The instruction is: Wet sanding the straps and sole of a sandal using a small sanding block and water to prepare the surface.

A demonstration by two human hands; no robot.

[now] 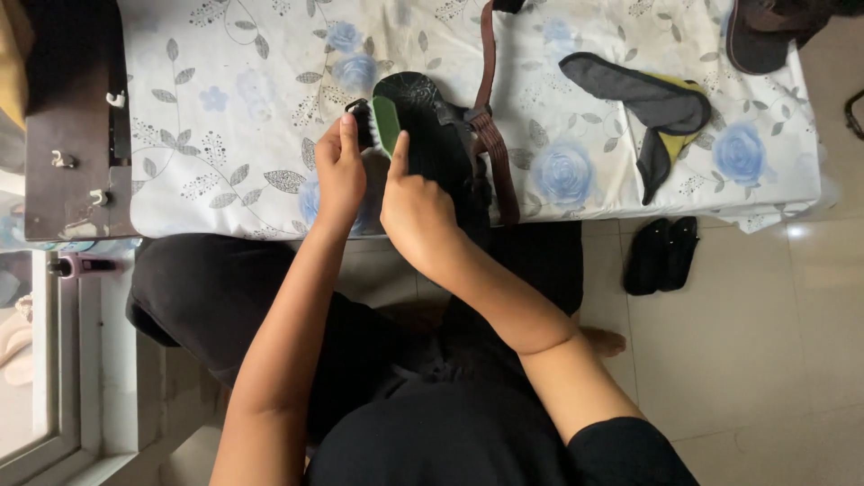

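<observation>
Your right hand clamps black sandal over flowered sheet, sole up, long axis pointing away from you. Your left hand grips green brush against sole's left edge.

No packages, labels, signs or screens show anywhere in this view.

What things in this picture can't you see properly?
Head view only:
- Brush: mostly hidden behind the left hand; only a green edge and dark bristles show.
- Sandal: its lower part is covered by the right hand.
- Dark item at the top right: cut off by the picture's edge.
- Pair of black shoes on the floor: too dark for detail.
- Small things at the left edge: blurred and cut off.
</observation>
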